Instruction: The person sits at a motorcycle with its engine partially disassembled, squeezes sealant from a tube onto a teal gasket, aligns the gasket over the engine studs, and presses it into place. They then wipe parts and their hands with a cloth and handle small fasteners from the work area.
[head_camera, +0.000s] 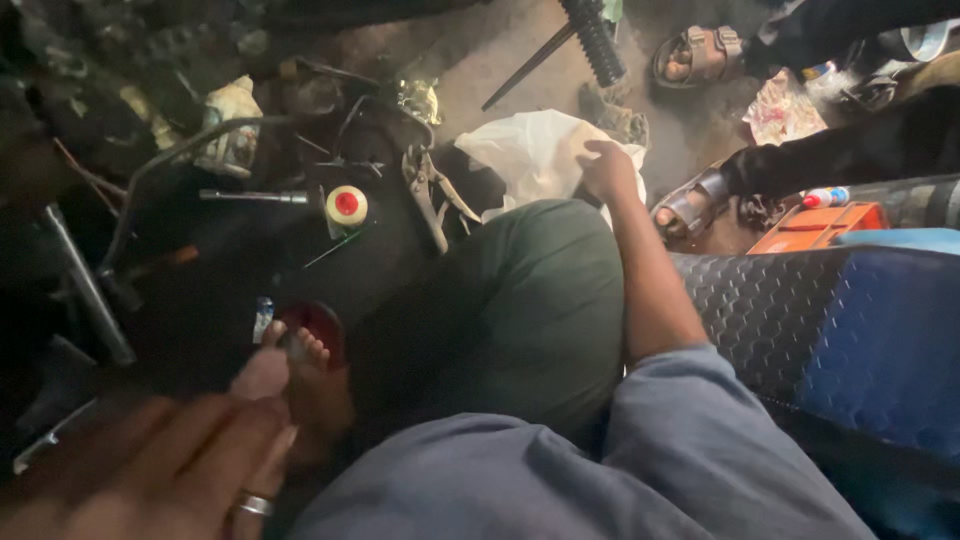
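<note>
Dim workshop floor (520, 60), dirt and grime, littered w/ tools: pliers (430, 195), a metal rod (255, 197), a round cap (346, 205) w/ red centre, black cables. Quilted blue-black seat (830, 330) on the right; orange crate (815, 225) and another person's sandalled feet (695, 205) beyond it.

Right hand (607, 168) reaches past the bent knee in green trousers, fingers curled loosely, resting on a white plastic bag (530, 150); grip not clear, can't tell if it's pinching. Bag is crumpled, lying on the floor just beyond the knee, near the pliers.

Left hand (170, 470), close to camera & blurred, fingers extended, ring on one finger, holding nothing visible.
</note>
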